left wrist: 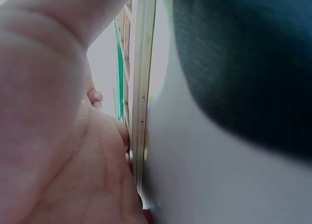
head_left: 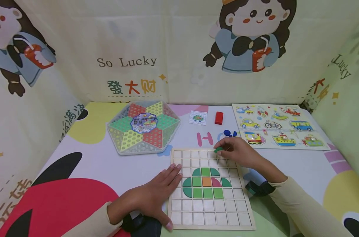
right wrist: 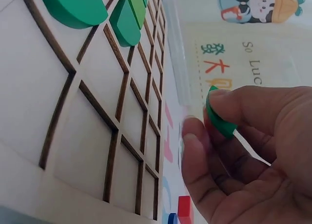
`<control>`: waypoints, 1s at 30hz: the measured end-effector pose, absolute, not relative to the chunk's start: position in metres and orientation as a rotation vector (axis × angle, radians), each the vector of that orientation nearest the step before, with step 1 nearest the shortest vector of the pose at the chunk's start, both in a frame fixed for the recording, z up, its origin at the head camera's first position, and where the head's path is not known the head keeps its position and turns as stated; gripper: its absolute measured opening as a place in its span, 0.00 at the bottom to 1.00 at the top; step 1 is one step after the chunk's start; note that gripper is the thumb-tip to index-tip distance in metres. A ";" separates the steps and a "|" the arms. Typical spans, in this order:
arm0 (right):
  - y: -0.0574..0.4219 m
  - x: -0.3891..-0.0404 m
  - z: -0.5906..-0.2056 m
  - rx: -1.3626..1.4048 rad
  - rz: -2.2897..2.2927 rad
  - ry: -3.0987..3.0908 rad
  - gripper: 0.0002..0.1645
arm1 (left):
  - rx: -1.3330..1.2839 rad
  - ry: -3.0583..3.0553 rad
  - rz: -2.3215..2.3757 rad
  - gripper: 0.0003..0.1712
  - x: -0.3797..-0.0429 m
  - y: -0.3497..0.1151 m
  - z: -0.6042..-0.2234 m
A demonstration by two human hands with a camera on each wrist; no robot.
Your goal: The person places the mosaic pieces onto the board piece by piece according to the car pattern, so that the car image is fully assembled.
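A wooden grid board [head_left: 215, 227] lies on the table in front of the person. In its middle cells sit green squares [head_left: 207, 193], green rounded pieces [head_left: 187, 187], an orange square [head_left: 207, 181] and a pink quarter-round piece [head_left: 216, 182]. The left hand [head_left: 154, 196] lies along the board's left edge, its fingers extended onto the rim and the thumb near the lower corner. Above the far edge of the grid, the right hand [head_left: 240, 153] pinches a green rounded piece [right wrist: 222, 117] between thumb and fingers, partly covered by the fingertips.
Beyond the board lie a small pattern card [head_left: 198, 117], a red block [head_left: 219, 118] and several blue pieces [head_left: 227, 133]. A picture puzzle board [head_left: 280, 128] is at the back right. At the back left stands a hexagonal box [head_left: 144, 138]. Printed cloth [head_left: 179, 49] hangs behind.
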State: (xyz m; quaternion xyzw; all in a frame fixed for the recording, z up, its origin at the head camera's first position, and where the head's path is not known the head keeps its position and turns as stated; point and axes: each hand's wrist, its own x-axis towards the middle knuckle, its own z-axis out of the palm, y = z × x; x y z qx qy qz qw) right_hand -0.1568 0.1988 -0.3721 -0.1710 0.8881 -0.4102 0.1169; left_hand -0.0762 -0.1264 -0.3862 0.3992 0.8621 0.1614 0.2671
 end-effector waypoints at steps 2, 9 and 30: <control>0.200 -0.155 -0.372 -0.534 -1.194 2.609 0.12 | 1.075 2.327 0.438 0.75 -0.077 -0.127 -0.386; 0.206 -0.145 -0.370 -0.598 -1.211 2.486 0.15 | 1.101 2.315 0.457 0.75 -0.077 -0.128 -0.388; 0.219 -0.099 -0.371 -0.660 -1.111 2.252 0.07 | 1.113 2.329 0.456 0.74 -0.075 -0.129 -0.385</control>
